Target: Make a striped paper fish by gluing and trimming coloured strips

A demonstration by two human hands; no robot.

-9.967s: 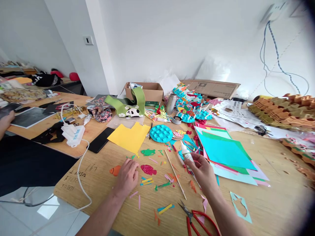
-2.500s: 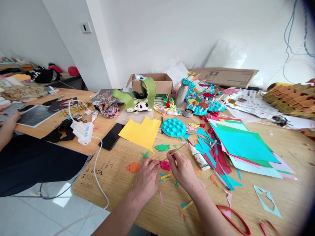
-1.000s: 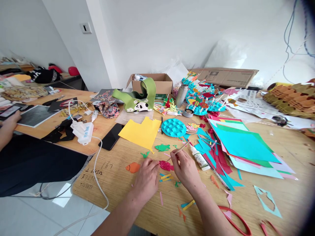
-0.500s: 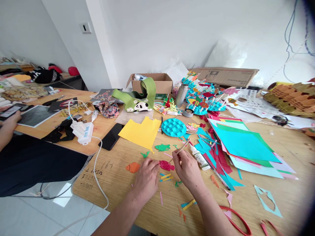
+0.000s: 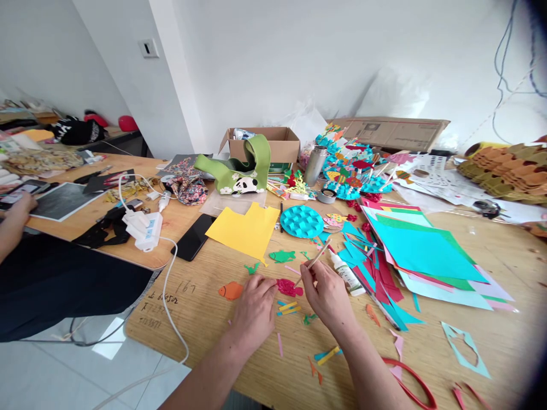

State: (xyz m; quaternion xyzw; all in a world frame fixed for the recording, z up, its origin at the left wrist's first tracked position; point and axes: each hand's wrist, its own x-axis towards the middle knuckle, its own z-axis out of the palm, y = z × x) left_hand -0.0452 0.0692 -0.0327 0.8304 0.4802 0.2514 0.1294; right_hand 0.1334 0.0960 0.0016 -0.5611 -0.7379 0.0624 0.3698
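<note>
A magenta paper fish [image 5: 289, 287] with a wet-looking surface lies flat on the wooden table. The fingers of my left hand [image 5: 255, 302] pinch or press its left end against the wood. My right hand [image 5: 328, 293] grips a thin wooden stick [image 5: 317, 256], held at a slant with its lower tip at the fish's right part. An orange paper fish [image 5: 231, 291] is left of my left hand, and a green paper fish [image 5: 282, 256] lies just beyond the magenta one. Short yellow and blue paper strips [image 5: 288, 308] sit between my hands. Beside my right hand rests a white glue bottle [image 5: 347, 274].
Coloured paper sheets [image 5: 427, 245] are stacked at right, with red-handled scissors [image 5: 410, 378] at the near edge. A black phone [image 5: 194, 238], yellow paper [image 5: 243, 230] and a white power strip [image 5: 147, 230] lie left. Another person's hand [image 5: 19, 213] holds a phone at far left.
The stick and my right hand have shifted very slightly, the tip a little to the right along the fish. My left hand stays in place.
</note>
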